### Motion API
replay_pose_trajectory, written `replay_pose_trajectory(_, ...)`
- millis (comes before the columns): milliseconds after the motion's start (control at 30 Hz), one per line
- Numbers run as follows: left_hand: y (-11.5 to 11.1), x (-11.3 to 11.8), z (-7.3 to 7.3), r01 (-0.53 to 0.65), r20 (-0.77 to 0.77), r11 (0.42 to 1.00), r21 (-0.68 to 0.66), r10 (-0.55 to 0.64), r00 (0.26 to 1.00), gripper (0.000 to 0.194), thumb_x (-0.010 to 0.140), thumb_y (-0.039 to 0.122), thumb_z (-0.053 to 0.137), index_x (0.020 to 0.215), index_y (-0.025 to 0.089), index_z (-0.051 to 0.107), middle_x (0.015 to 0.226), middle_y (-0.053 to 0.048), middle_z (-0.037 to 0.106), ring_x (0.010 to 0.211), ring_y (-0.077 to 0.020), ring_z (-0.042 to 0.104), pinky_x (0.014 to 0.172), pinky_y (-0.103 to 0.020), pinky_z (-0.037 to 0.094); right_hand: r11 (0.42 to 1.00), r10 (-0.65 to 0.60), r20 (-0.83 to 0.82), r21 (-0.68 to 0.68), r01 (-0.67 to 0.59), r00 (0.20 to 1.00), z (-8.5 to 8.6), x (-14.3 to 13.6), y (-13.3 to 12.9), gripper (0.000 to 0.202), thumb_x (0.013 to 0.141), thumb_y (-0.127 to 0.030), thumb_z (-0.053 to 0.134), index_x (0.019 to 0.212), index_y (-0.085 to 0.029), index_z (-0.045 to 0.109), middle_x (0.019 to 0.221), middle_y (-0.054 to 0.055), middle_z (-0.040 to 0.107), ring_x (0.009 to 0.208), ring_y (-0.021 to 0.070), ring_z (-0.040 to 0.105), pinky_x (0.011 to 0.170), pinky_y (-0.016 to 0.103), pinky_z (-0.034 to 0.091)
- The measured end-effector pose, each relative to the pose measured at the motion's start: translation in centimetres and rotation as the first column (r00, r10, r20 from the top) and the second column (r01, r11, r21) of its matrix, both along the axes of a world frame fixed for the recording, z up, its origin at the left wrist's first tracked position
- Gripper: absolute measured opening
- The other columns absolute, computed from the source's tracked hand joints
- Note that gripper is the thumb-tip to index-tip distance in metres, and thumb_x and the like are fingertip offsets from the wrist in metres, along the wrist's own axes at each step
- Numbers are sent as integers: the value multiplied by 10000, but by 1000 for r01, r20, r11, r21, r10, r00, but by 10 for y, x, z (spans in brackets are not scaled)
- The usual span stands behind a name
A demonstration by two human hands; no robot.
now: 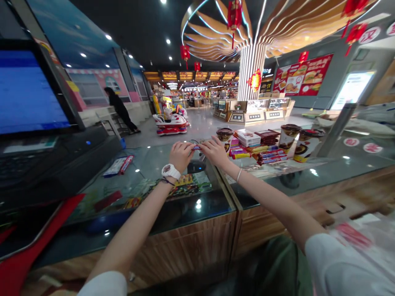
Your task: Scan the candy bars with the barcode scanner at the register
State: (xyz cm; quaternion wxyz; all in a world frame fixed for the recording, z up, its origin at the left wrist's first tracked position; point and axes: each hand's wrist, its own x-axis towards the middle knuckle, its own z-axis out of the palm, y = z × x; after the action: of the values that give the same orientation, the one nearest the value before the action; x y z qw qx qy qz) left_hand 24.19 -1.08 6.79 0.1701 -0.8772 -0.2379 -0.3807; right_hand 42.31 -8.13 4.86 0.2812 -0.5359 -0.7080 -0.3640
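Note:
Above the glass counter, my left hand [181, 156] and my right hand [215, 152] hold a small wrapped bar [196, 147] between them, one at each end. The fingers of both hands are closed on it and partly cover it. Just beneath is a dark round device [196, 166] with a small blue light. To the right of my right hand stand a brown cup [225, 137], a white box [247, 137] and several wrapped bars [271, 156]. Two larger cups [289, 137] are farther right.
A monitor [29, 90] and dark machine stand at the left. A packet [119, 165] lies on the counter [197, 213] beside them. A metal post [336, 129] rises at the right. A person in black [119, 107] leans near the far left wall.

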Motion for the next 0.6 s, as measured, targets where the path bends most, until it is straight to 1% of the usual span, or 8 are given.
replay_pose_trajectory(167,14,-23,-5,-66,18,998,-17,66,998,242,949,276,535,1117,257,708,1073,-62,731,1018,-252,624,1053,-465,407,998,55,-66,-7,-56,996,-3,-25,21,280,988,-208,493,1200,-230,674,1122,67,722,1033,222,604,1155,468,317)
replay_pose_trajectory(233,16,-29,-8,-72,3,997,-18,72,997,238,950,275,535,1114,263,707,1052,-58,732,1003,-248,626,1059,-471,401,997,77,-97,-13,-78,992,-8,-28,23,300,973,-208,516,1241,-231,650,1186,75,705,1084,232,599,1158,473,312)
replay_pose_trajectory(333,18,-33,-13,-75,-11,997,-20,74,997,238,946,264,541,1118,264,705,1043,-56,731,1010,-251,621,1078,-486,385,996,91,-162,2,-92,983,-14,-19,20,413,944,-250,567,1355,-210,569,1327,107,637,1189,268,568,1156,495,307)
replay_pose_trajectory(400,18,-33,-15,-80,-11,996,-26,80,997,236,943,256,543,1112,267,706,1047,-56,729,1012,-252,618,1088,-493,375,997,79,-216,-1,-81,973,-18,-7,17,478,931,-293,589,1395,-191,531,1337,132,623,1215,288,556,1137,509,321)
replay_pose_trajectory(500,18,-33,-18,-81,-15,996,-30,80,997,241,946,251,533,1114,276,704,1063,-54,725,1024,-251,612,1107,-500,354,998,54,-270,-5,-57,961,-21,11,15,460,910,-348,625,1337,-185,573,1301,144,638,1199,311,562,1085,505,364)
replay_pose_trajectory(600,16,-33,-19,-83,-12,996,-33,83,997,250,952,259,525,1134,277,696,1076,-48,722,1024,-244,609,1126,-494,334,997,69,-293,-2,-72,954,-22,21,17,401,886,-363,661,1246,-190,629,1245,136,666,1153,314,580,1030,479,402)
